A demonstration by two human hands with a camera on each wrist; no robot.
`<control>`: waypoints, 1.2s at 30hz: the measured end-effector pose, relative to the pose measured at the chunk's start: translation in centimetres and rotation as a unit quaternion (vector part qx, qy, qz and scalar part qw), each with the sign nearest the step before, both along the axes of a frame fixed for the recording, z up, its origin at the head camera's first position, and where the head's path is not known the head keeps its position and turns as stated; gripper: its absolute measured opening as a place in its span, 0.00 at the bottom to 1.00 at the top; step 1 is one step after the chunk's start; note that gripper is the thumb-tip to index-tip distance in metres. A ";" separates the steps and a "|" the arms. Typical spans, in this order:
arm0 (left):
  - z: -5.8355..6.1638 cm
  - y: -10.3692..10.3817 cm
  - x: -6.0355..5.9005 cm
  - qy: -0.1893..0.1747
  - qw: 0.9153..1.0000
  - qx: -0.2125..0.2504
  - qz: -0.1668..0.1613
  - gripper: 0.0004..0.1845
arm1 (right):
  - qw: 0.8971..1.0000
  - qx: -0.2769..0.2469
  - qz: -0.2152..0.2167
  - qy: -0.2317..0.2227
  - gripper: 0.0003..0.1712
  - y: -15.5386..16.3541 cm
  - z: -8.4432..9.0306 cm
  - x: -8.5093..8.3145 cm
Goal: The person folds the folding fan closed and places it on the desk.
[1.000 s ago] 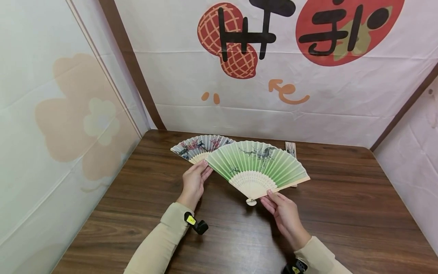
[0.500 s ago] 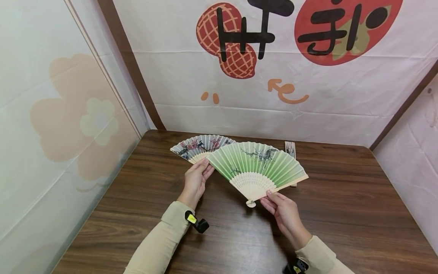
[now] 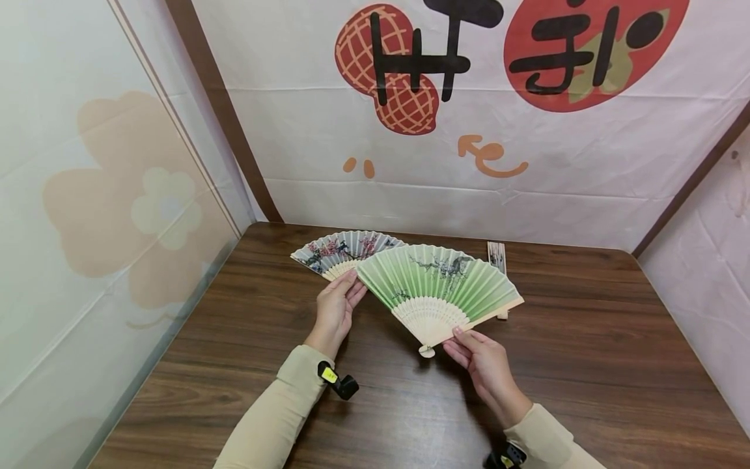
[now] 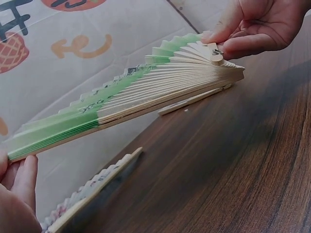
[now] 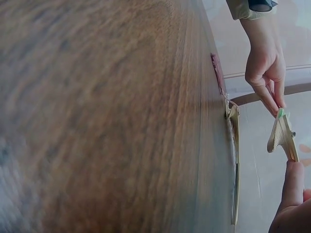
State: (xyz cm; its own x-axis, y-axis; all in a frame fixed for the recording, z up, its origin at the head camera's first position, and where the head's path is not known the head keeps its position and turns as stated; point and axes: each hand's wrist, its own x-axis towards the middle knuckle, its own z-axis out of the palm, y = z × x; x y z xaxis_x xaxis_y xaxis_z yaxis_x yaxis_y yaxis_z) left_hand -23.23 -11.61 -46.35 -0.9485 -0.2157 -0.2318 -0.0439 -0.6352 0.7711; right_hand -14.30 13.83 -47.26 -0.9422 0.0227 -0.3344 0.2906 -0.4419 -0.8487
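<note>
Narrowing slightly since a second ago, the spread green paper fan with pale bamboo ribs hangs above the table, right hand pinching its pivot, left hand pinching its far edge—closing under way.

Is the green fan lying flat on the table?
No, the green fan is held up off the wooden table by both hands.

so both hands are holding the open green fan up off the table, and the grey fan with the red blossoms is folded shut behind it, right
Not quite. The grey fan with red blossoms is spread open, lying flat on the table behind the green fan, as the head view shows. The rest holds: the left hand holds the green fan's left edge, the right hand its pivot end, clear of the table.
</note>
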 end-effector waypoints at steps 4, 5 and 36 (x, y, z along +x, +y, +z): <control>0.0 0.0 -0.1 -0.004 1.000 0.001 0.003 0.06 | 1.000 0.001 0.000 0.003 0.17 -0.1 0.0 0.0; 0.0 0.0 -0.1 -0.004 1.000 0.002 0.003 0.05 | 1.000 0.001 0.001 0.003 0.17 -0.1 -0.1 0.0; -0.1 0.5 -0.4 0.007 1.000 0.006 0.000 0.10 | 1.000 0.017 0.018 -0.002 0.17 -0.4 -0.5 0.0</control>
State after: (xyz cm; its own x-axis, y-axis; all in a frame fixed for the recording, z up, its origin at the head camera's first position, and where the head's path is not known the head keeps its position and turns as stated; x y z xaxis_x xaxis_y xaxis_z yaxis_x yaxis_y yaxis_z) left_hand -23.62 -11.14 -46.43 -0.9518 -0.2123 -0.2215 -0.0340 -0.6446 0.7638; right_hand -14.33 13.47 -47.76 -0.9412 0.0001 -0.3377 0.3093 -0.4015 -0.8620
